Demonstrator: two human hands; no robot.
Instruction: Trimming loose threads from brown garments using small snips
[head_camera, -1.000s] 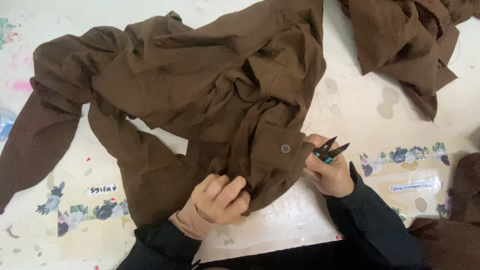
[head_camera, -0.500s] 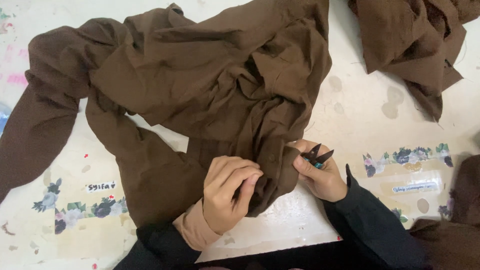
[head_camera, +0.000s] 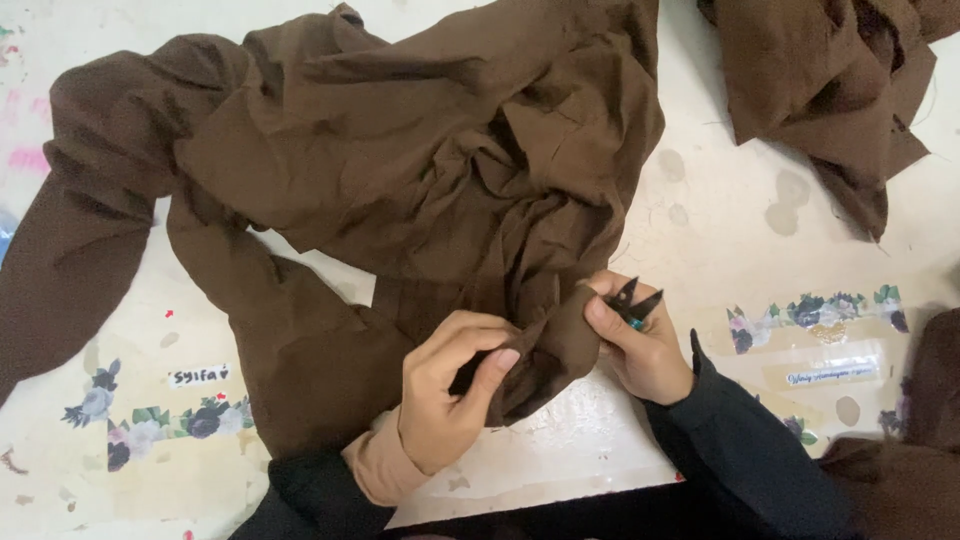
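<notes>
- Pinching a folded edge of the brown garment (head_camera: 400, 190), my left hand (head_camera: 450, 395) is closed on the cloth, thumb and fingers pressing a ridge of fabric at the near side of the table (head_camera: 720, 230).
- My right hand (head_camera: 645, 345) is closed around a pair of small snips (head_camera: 634, 303), their dark blades parted and pointing up and away from me, to the right.
- That same right hand's thumb rests against the fold, so the snips sit just beside the pinched edge, to its right; the right hand is the nearer one to the blades' target, the left only steadies.
- The fold runs roughly from my left hand up toward the right hand, a short slanting ridge between the two.
- From there the garment spreads away from me in crumpled heaps, one sleeve trailing off to the far left.
- A second brown piece (head_camera: 830, 90) lies at the top right, well apart.
- Floral stickers (head_camera: 815, 310) and small labels (head_camera: 197, 376) dot the pale, stained tabletop.
- Both my forearms wear dark sleeves (head_camera: 760, 450).
</notes>
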